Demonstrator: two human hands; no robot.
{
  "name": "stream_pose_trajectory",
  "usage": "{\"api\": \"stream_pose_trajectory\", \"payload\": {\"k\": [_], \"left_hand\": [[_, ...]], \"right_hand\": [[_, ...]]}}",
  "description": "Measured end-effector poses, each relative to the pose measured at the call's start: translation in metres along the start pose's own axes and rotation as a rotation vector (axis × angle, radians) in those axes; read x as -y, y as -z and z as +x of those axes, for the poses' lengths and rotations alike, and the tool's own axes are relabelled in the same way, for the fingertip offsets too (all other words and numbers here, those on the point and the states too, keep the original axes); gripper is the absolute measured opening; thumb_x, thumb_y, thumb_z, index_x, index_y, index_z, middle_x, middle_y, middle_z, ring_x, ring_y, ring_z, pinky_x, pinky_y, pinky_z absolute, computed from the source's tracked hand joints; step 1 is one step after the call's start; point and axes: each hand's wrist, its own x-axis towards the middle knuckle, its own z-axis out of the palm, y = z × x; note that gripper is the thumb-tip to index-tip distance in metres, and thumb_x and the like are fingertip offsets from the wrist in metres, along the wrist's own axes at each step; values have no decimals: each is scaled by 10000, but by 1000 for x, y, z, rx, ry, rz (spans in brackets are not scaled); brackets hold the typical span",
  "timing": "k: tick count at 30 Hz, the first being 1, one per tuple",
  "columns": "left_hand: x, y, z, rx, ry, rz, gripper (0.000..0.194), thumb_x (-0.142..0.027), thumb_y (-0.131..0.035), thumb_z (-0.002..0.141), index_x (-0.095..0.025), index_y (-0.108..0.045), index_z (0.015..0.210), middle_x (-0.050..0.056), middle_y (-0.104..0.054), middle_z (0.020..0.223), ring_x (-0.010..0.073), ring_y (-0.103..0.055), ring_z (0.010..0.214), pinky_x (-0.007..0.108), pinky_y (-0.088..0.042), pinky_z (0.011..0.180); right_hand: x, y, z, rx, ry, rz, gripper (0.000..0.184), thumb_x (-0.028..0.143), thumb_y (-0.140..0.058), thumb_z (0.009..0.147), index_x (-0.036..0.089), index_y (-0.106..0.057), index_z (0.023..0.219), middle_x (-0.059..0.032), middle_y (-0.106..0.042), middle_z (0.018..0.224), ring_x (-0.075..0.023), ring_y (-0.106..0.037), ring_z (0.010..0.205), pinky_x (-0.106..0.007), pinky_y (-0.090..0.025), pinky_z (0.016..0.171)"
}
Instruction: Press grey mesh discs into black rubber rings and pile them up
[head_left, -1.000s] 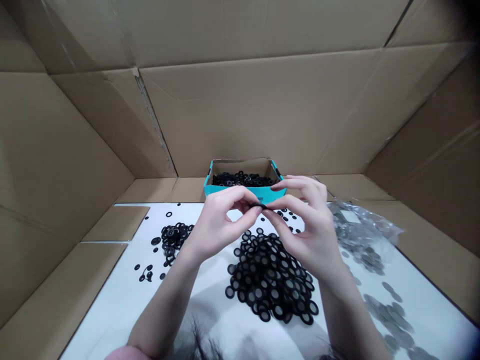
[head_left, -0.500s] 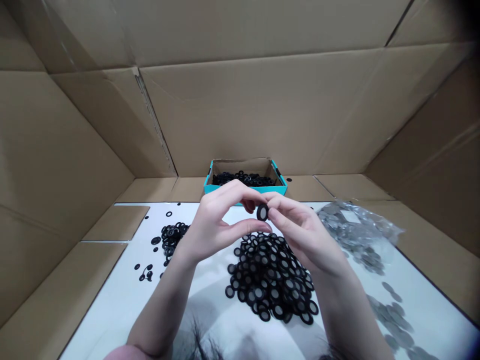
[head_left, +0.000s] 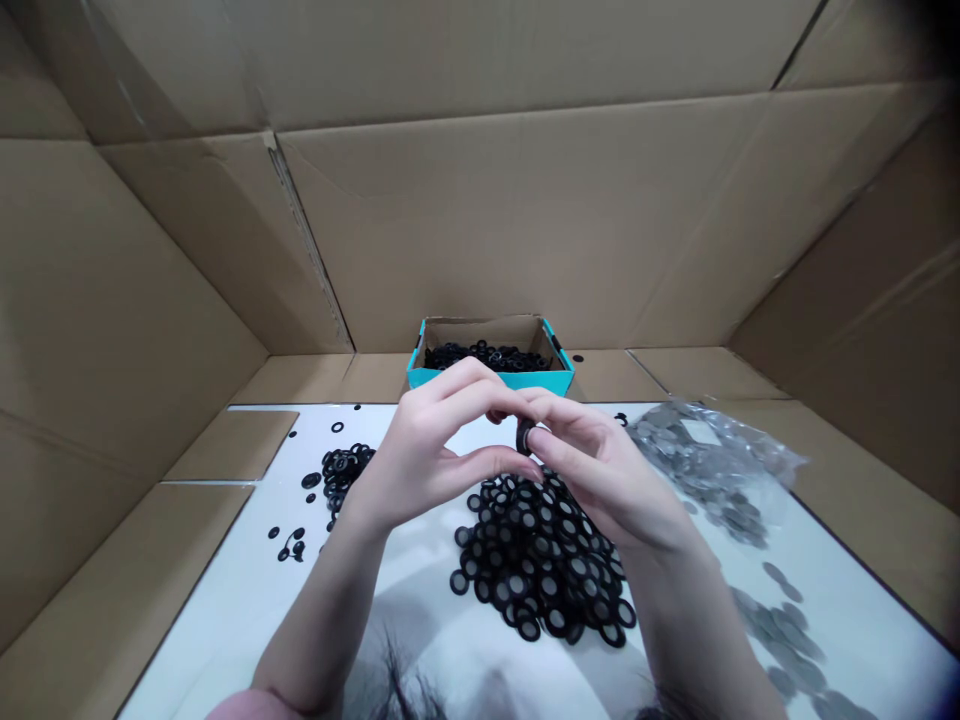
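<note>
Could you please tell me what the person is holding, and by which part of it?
A small black ring is held at its rim between fingertips of the left hand and right hand; fingers hide most of the grip.

The light is bright and even, and seems to fall from above me, pushing the white sheet (head_left: pixel 225 590) close to glare. Near my body, a soft grey shadow (head_left: pixel 420 625) with hair-like streaks lies across it. The cardboard walls (head_left: pixel 525 220) carry only gentle shade along their creases, while the plastic bag (head_left: pixel 720 450) catches small highlights. The wide lens bows lines toward the frame edges, and the corners darken, most at top right. My left hand (head_left: pixel 427 450) and right hand (head_left: pixel 607 480) look fairly sharp, but the black ring (head_left: pixel 525 436) shows little detail.
</note>
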Motion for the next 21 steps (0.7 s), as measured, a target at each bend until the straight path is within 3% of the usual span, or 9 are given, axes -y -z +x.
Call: {"api": "stream_pose_trajectory", "payload": {"k": [7,13,17,21], "left_hand": [[2,-1,-1,1,-8,29,267,-314,-769,767,-200,-644,974,27,-610,894,154,-582,809,265,-504,735],[1,2,-2,75,-15,30,188,-275,-733,805,-191,-655,955,31,-558,937,144,-562,840,243,-502,756],[2,3,-3,158,-15,-22,96,-168,-625,885,-186,-659,973,47,-525,969,141,-568,865,228,-519,753],[2,5,-3,236,-2,-56,206,-98,-485,935,-183,-650,1022,62,-508,1001,143,-578,895,219,-522,730]], "right_hand": [[-1,-1,0,-9,12,-75,215,447,-655,823,238,-662,875,-64,-633,1053,-209,-589,943,-344,-508,779],[-2,2,-2,53,37,-117,151,376,-623,860,232,-664,842,-68,-595,1127,-229,-561,1080,-393,-458,932],[-1,2,-2,73,58,-133,231,403,-620,859,218,-609,721,-66,-587,1077,-227,-567,1048,-404,-467,921],[0,1,-1,87,75,-136,244,398,-618,859,213,-591,702,-62,-586,1050,-224,-573,1033,-400,-475,896]]}}
